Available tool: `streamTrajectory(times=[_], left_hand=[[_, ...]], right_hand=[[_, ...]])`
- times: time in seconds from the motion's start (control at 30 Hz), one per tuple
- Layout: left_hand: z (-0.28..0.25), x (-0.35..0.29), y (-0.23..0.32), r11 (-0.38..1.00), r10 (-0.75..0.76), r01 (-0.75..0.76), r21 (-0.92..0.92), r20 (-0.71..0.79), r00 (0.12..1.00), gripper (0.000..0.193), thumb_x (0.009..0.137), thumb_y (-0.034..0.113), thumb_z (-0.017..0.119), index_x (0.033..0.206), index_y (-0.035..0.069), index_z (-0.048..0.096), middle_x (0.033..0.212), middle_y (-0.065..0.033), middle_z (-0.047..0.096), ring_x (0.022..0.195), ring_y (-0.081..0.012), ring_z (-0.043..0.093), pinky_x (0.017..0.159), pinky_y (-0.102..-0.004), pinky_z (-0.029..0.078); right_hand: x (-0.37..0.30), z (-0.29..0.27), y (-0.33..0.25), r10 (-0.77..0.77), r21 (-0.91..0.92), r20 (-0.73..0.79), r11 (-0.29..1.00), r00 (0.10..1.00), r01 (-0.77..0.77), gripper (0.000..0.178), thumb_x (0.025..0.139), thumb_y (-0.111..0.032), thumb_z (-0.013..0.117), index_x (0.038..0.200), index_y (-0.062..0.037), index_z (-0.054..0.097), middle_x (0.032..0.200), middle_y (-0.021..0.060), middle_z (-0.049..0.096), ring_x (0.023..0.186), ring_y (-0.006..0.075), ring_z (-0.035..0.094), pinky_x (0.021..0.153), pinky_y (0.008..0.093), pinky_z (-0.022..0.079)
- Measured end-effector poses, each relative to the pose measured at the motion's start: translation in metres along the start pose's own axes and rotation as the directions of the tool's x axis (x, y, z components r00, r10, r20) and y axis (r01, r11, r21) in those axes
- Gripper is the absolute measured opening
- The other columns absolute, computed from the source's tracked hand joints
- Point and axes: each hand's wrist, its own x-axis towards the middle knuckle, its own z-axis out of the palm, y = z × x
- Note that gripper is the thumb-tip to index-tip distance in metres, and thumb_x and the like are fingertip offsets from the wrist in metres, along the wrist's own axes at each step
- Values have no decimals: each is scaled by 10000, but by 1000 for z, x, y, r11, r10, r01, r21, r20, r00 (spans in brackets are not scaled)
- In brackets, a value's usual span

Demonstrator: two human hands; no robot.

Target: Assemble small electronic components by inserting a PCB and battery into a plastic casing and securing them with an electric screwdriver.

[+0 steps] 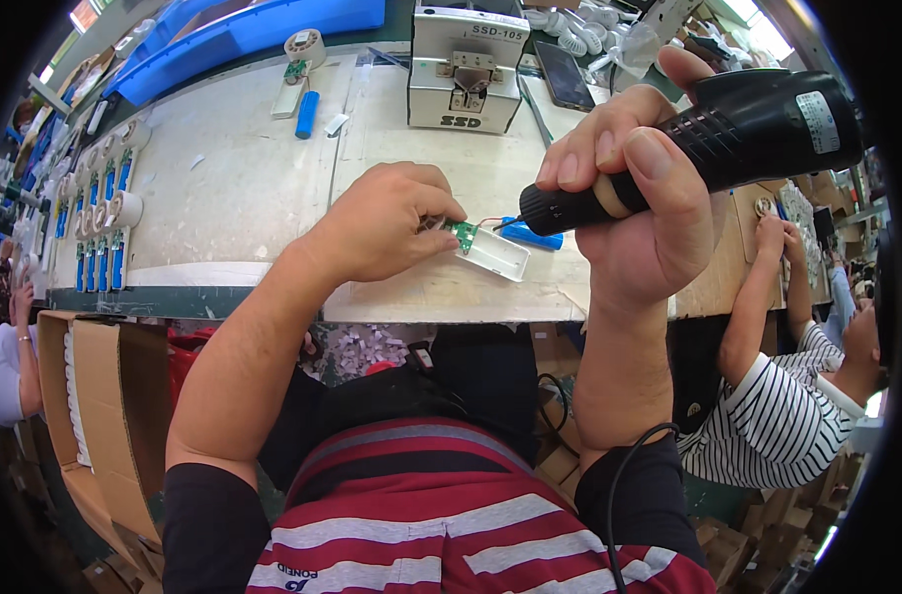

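Note:
My left hand (391, 226) pinches the near end of a small white plastic housing (502, 259) low over the table. A green circuit board (465, 236) sits at that end, partly hidden by my fingers. Thin wires lead from the board toward a blue cylindrical battery (532, 234) lying beside the housing. Wrapped in my right hand (644, 213) is a black electric screwdriver (743, 134), tilted with its nose down to the left. Its thin bit reaches over the battery and wires near the board; whether it touches anything, I cannot tell.
A silver screw-feeder box (468, 74) and a phone (564, 75) stand at the back. Another assembly with a blue battery (307, 115) lies behind my left hand. Rows of similar assemblies (102, 257) line the left. A blue tray (253, 49) is far left; a co-worker's arm (753, 297) is right.

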Motion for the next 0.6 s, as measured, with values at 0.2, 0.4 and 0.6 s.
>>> streamTrajectory(times=[0.2, 0.4, 0.6], left_hand=[[4, -4, 3, 999, 7, -8, -43, -20, 1000, 255, 856, 80, 821, 1106, 52, 783, 1078, -108, 710, 1025, -318, 679, 888, -414, 568], [0, -2, 1, 998, 58, -59, 29, 31, 998, 253, 870, 96, 815, 1117, 56, 779, 1069, -118, 702, 1028, -341, 667, 897, -431, 557], [-4, 4, 1, 999, 42, -44, 29, 71, 997, 241, 884, 110, 812, 1116, 54, 777, 1062, -123, 699, 1024, -351, 662, 896, -438, 550]], right_hand=[[-4, -4, 4, 10, -30, -24, 999, 1000, -11, 615, 1010, -101, 572, 1559, 52, 341, 900, 117, 609, 745, 234, 672, 717, 427, 631], [-8, -6, 7, 25, -49, -25, 998, 999, -26, 638, 992, -98, 606, 1551, 59, 343, 888, 121, 615, 733, 232, 672, 711, 422, 629], [-8, -9, 10, 41, -56, -30, 997, 999, -43, 642, 984, -90, 623, 1544, 66, 351, 880, 119, 616, 730, 234, 677, 706, 418, 627]])
